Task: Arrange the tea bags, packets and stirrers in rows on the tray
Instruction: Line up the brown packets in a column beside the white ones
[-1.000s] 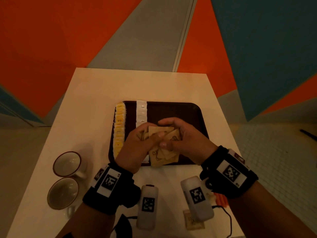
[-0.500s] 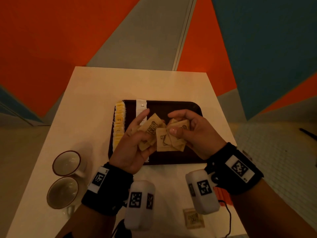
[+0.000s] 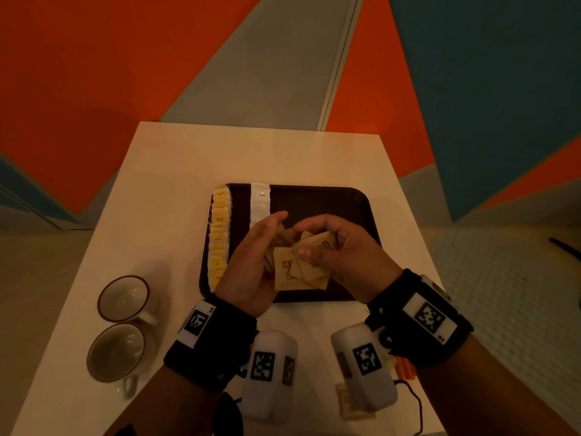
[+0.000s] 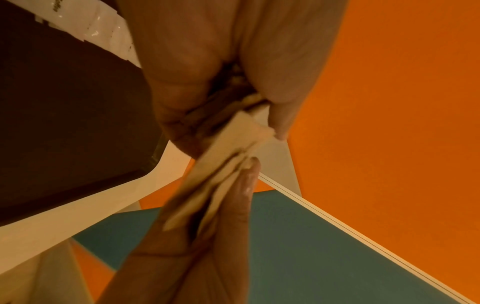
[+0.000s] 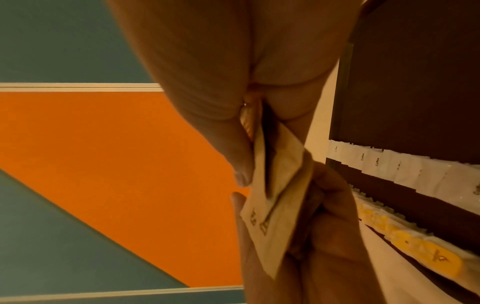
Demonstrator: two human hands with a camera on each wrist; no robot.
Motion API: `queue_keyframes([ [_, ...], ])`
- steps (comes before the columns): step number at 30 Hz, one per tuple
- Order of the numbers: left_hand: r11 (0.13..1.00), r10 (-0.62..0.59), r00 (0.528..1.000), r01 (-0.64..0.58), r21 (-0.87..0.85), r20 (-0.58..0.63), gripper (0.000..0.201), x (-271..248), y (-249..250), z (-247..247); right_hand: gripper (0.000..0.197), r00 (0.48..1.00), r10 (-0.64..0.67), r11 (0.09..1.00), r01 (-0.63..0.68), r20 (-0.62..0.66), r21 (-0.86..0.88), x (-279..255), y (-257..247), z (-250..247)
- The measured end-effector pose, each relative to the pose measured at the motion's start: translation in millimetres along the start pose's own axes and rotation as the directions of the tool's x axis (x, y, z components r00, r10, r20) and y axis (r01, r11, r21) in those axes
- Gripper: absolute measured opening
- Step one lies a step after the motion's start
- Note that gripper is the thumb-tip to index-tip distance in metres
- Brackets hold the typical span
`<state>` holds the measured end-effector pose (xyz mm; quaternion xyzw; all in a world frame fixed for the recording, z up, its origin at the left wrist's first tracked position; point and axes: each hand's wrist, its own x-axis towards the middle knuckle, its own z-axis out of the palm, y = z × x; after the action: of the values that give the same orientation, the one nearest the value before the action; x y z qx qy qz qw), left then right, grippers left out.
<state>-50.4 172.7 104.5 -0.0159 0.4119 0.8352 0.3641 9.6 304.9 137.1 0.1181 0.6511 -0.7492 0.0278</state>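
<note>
Two cups at bench left edge; tray mid-bench, yellow tea bag row along its left side, white packet row beside it, near end hidden by left hand; both hands above tray, left and right hand each gripping the brown packets bunch; one loose brown packet and orange stirrers on near bench, partly hidden by wrist cameras.

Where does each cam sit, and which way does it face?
Head: on the forehead, looking down at the dark brown tray, both hands and wristbands.
Left wrist: along the left hand toward the orange wall; right fingers enter.
Right wrist: along the right hand; left hand below.
Shared: brown paper packets, white sachet row.
</note>
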Motion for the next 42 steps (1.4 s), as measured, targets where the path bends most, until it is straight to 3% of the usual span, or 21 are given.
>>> queue_keyframes([
  [5,0.988,-0.083,0.995,0.075,0.132,0.059,0.039,-8,-1,-9,0.027,0.993,-0.086,0.996,0.083,-0.082,-0.045,5,-3,-8],
  [9,0.977,-0.065,0.997,0.056,0.208,0.038,0.007,-10,-5,-11,0.027,0.994,-0.084,0.989,0.075,-0.070,-0.125,6,4,-7],
  [12,0.979,0.052,0.998,-0.044,0.200,-0.035,0.019,-9,-6,-8,0.025,0.995,-0.032,0.996,0.024,-0.093,-0.087,7,8,-7],
  [15,0.984,0.107,0.993,-0.098,0.151,-0.051,0.017,-11,-4,-8,0.024,0.989,0.001,0.999,0.004,-0.151,0.033,7,8,-12],
  [19,0.987,0.065,0.998,-0.066,0.146,0.014,0.012,-10,-5,0,0.026,0.991,-0.066,0.996,0.058,-0.120,-0.075,7,5,-8],
  [22,0.992,0.019,0.998,-0.026,0.123,0.055,0.024,-10,-7,6,0.025,0.992,-0.094,0.990,0.083,-0.088,-0.114,10,7,-2],
  [26,0.996,0.010,1.000,-0.007,0.088,-0.027,0.020,-9,-5,0,0.027,0.982,-0.108,0.988,0.123,-0.153,0.092,13,9,-8],
  [30,0.961,-0.005,1.000,0.005,0.278,0.000,0.009,-11,-9,2,0.028,0.971,-0.086,0.968,0.134,-0.222,0.211,14,10,-7],
  [32,0.951,0.013,1.000,-0.007,0.310,-0.017,0.007,-11,-12,5,0.026,0.978,-0.075,0.983,0.104,-0.193,0.149,13,12,-2],
  [36,0.961,0.041,0.998,-0.025,0.276,-0.052,0.015,-8,-8,1,0.034,0.993,-0.012,0.984,-0.009,-0.119,-0.179,9,11,-3],
  [39,0.960,0.041,0.996,-0.016,0.280,-0.081,0.018,-8,-4,-2,0.041,0.996,0.011,0.995,-0.019,-0.084,-0.096,7,8,-7],
  [42,0.961,0.083,0.989,-0.046,0.274,-0.124,0.020,-6,-3,-2,0.029,0.988,0.002,0.998,-0.011,-0.152,-0.061,8,5,-10],
])
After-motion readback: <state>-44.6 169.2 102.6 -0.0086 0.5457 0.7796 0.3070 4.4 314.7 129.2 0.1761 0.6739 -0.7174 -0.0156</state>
